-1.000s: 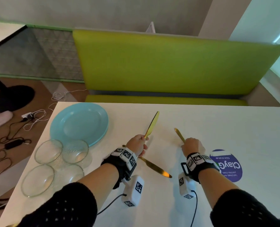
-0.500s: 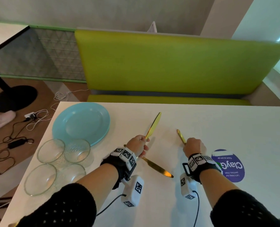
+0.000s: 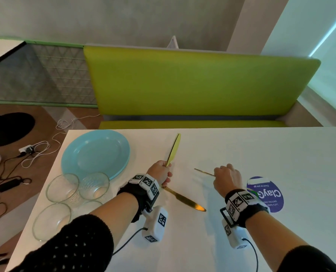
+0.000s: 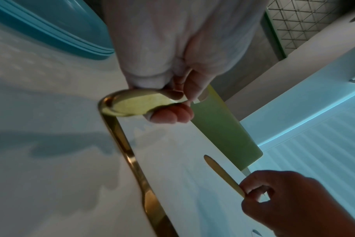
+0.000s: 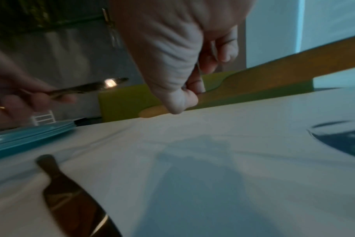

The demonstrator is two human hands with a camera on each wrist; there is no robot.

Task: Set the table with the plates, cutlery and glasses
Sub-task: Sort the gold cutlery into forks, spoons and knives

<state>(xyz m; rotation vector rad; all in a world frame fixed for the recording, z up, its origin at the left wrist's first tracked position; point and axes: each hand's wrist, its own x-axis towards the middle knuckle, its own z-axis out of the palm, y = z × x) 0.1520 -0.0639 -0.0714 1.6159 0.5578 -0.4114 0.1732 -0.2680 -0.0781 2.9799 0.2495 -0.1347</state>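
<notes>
Left hand (image 3: 159, 172) — frame centre — grips a gold knife (image 3: 174, 149), blade raised. Right hand (image 3: 225, 178) pinches a second utensil (image 3: 204, 172). A third knife (image 3: 184, 199) lies on the table (image 3: 261, 154).

A gold utensil handle (image 5: 152, 112) is pinched between the curled thumb and fingers of the right hand (image 5: 180, 64), above the white desk (image 5: 223, 160). At the left edge, another gold piece of cutlery (image 5: 87, 87) is held by the left hand (image 5: 20, 97). A gold knife (image 5: 71, 197) is seen lying on the desk in the foreground, with stacked blue plates (image 5: 30, 134) behind it. A dark blue sticker (image 5: 344, 141) is seen at the right.
</notes>
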